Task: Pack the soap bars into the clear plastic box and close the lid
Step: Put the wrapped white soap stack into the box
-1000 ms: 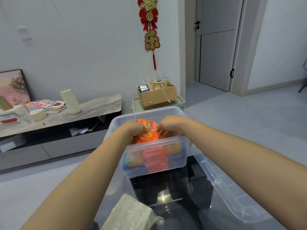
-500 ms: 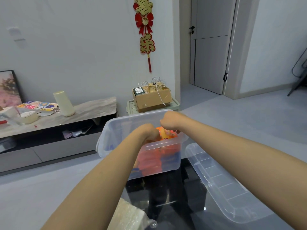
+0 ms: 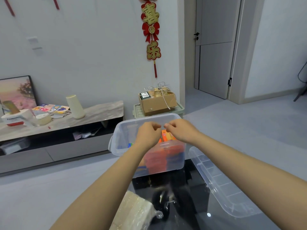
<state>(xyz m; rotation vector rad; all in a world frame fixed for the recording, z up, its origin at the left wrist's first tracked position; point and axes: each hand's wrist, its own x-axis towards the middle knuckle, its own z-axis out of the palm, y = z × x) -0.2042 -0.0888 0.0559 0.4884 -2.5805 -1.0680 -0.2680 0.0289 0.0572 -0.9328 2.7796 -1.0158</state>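
The clear plastic box (image 3: 120, 143) stands on the far edge of a black glass table (image 3: 187, 201). Orange-wrapped soap bars (image 3: 168, 136) sit inside it, with more orange and blue packs showing through the front wall. My left hand (image 3: 147, 134) and my right hand (image 3: 180, 130) hover side by side just above the box's open top. Their fingers are curled in and hold nothing. The clear lid (image 3: 217, 183) lies upside down on the table to the right of the box.
A pale block in plastic wrap (image 3: 134, 213) lies at the table's near edge under my left forearm. Beyond the box are a cardboard box (image 3: 157, 103) on a green crate and a low TV cabinet (image 3: 66, 123) with clutter at the left.
Both hands held an orange soap bar over the box, lowered it inside and let go. They have now risen above the rim with nothing in them.
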